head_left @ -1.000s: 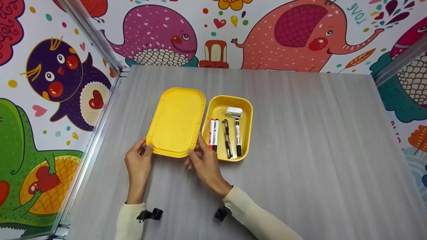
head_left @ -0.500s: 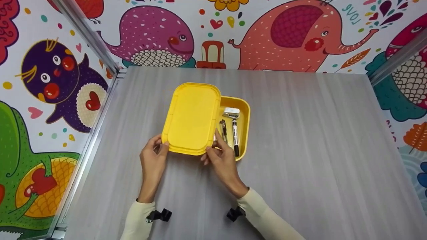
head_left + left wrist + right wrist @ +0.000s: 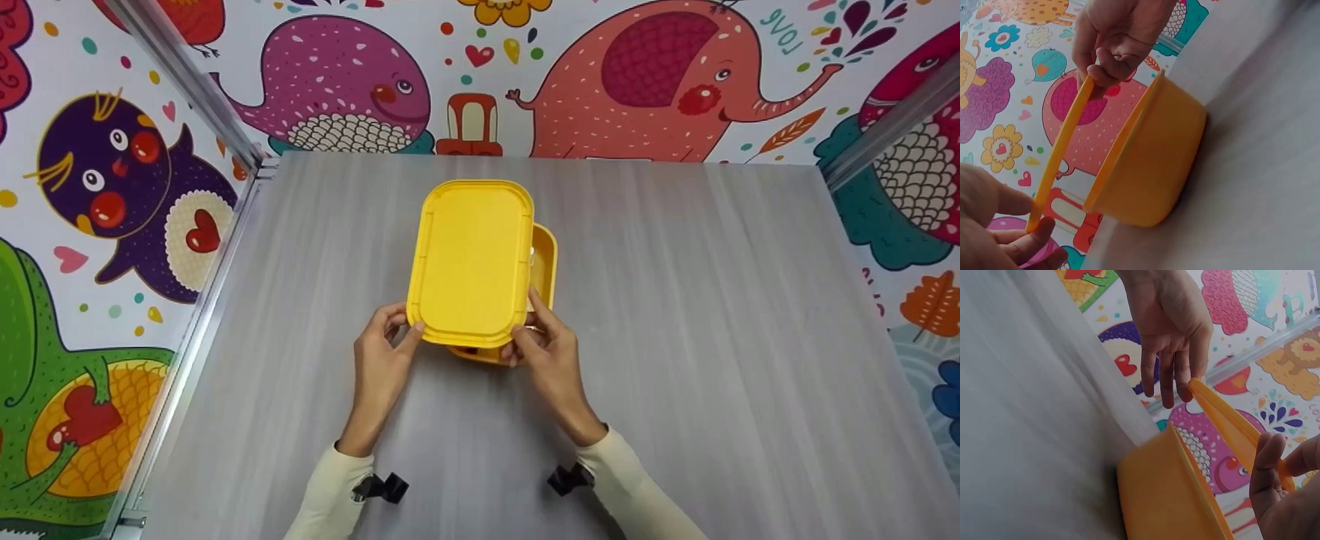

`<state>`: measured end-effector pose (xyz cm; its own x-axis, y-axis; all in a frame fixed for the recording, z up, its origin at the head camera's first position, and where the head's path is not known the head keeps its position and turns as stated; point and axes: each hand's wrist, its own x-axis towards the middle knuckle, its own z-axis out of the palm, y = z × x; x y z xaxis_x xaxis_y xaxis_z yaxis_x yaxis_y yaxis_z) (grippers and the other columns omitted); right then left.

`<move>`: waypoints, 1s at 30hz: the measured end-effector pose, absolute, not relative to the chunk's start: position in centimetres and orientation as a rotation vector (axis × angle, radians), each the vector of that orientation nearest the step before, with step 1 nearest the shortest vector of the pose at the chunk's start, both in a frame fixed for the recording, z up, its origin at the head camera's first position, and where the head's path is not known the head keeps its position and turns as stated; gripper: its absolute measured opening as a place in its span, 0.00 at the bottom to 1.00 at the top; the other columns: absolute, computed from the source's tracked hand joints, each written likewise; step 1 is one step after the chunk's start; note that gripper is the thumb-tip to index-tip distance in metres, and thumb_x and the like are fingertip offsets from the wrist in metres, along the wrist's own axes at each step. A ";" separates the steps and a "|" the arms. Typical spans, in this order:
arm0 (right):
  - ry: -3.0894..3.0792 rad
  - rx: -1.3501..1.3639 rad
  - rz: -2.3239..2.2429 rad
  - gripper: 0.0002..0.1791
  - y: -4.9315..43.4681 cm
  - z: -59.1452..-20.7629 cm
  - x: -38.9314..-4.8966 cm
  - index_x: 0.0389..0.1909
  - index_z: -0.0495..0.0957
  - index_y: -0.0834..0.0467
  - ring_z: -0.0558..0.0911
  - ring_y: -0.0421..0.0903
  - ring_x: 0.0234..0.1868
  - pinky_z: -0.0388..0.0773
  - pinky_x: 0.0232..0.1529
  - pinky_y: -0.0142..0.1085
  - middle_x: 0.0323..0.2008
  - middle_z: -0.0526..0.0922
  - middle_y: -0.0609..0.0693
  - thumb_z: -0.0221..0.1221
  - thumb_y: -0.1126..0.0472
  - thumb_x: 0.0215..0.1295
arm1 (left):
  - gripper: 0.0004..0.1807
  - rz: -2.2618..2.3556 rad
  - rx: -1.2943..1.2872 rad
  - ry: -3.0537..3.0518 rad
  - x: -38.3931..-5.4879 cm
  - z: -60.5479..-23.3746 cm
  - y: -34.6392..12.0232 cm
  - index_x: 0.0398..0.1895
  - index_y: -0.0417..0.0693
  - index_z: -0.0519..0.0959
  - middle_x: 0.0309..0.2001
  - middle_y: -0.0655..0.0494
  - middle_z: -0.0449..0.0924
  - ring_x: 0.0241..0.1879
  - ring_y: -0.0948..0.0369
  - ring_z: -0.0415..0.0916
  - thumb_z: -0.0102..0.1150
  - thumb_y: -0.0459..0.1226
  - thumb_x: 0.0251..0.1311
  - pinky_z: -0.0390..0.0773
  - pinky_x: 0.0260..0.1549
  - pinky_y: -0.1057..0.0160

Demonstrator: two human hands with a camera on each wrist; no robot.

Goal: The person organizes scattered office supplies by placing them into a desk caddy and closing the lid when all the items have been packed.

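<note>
A yellow rectangular lid [image 3: 474,259] with rounded corners is held up by both hands. My left hand [image 3: 385,364] pinches its near left corner between thumb and fingers. At the near right corner my right hand [image 3: 551,360] pinches it the same way. Underneath stands a yellow plastic box [image 3: 546,274], mostly covered by the lid in the head view. In the left wrist view a gap shows between the lid [image 3: 1064,149] and the rim of the box [image 3: 1154,157]. The box's contents are almost wholly hidden; a bit of something white shows at its right side.
The box stands on a grey wood-grain table [image 3: 712,337]. Walls with cartoon animals [image 3: 637,82] rise at the back and sides, with metal frame posts [image 3: 187,82] at the corners. Black wrist mounts [image 3: 382,487] sit on both sleeves.
Both hands have carried the lid to the right, from beside the box to over it. The markers, pen and white stapler-like item, earlier visible in the box, are now nearly all covered.
</note>
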<state>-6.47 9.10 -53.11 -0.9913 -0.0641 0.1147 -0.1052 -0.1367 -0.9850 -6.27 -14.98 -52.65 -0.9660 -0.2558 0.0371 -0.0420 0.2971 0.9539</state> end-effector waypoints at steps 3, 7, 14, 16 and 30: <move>-2.042 0.191 2.317 0.38 10.3 -53.2 -6.4 0.85 0.57 0.67 0.87 0.45 0.30 0.86 0.30 0.32 0.46 0.82 0.67 0.57 0.74 0.79 | 0.18 -1.749 0.231 -2.382 -6.5 -52.5 -14.0 0.61 0.33 0.82 0.48 0.43 0.89 0.62 0.45 0.84 0.70 0.27 0.70 0.76 0.73 0.41; -2.035 0.146 2.271 0.37 12.0 -53.2 -6.2 0.85 0.58 0.65 0.86 0.45 0.29 0.85 0.29 0.32 0.45 0.82 0.67 0.57 0.75 0.79 | 0.17 -1.749 0.126 -2.387 -6.8 -52.5 -12.5 0.59 0.32 0.83 0.47 0.44 0.90 0.60 0.45 0.85 0.70 0.27 0.70 0.77 0.71 0.41; -2.015 0.081 2.205 0.37 14.5 -53.1 -6.0 0.85 0.62 0.62 0.85 0.45 0.28 0.83 0.28 0.31 0.44 0.84 0.67 0.59 0.75 0.78 | 0.17 -1.736 0.040 -2.415 -7.6 -52.4 -10.0 0.58 0.32 0.83 0.45 0.43 0.88 0.55 0.44 0.86 0.72 0.28 0.69 0.80 0.67 0.41; -2.017 0.076 2.186 0.37 14.9 -53.1 -5.9 0.84 0.63 0.62 0.85 0.45 0.28 0.83 0.27 0.31 0.43 0.84 0.67 0.59 0.75 0.78 | 0.17 -1.720 0.045 -2.436 -7.7 -52.3 -9.6 0.58 0.33 0.83 0.45 0.44 0.89 0.53 0.45 0.86 0.72 0.28 0.68 0.80 0.65 0.39; -1.970 -0.004 2.126 0.26 17.0 -50.6 -5.9 0.69 0.81 0.70 0.81 0.44 0.26 0.80 0.27 0.29 0.40 0.88 0.62 0.66 0.76 0.71 | 0.17 -1.786 -0.024 -2.466 -8.1 -51.6 -7.8 0.59 0.35 0.84 0.47 0.44 0.91 0.51 0.48 0.87 0.72 0.30 0.69 0.87 0.55 0.48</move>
